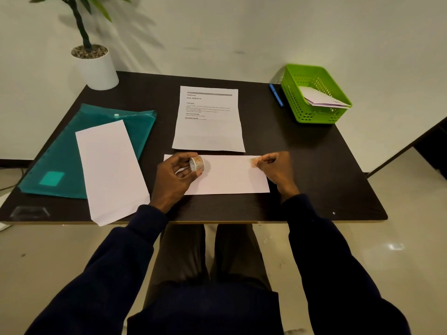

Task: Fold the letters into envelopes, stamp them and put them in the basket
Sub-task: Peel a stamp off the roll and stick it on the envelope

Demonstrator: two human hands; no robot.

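Dark table (302,165) standing on pale floor. Potted plant (93,61) w/ white pot sitting at far-left corner. Teal plastic folder (60,151) lying flat on left side, snap button showing near its far edge. Blue pen (276,95) lying at far right, near table edge.

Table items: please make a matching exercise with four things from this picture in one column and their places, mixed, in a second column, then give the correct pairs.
Things:
1. roll of stamp tape
2. blue pen
3. printed letter
4. plant pot

Places:
A. far left corner of the table
B. flat on the table, beyond the envelope under the hands
C. held in the left hand
D. just left of the green basket

Pairs: 1-C, 2-D, 3-B, 4-A

The right hand pinches a small piece at the envelope's right end.
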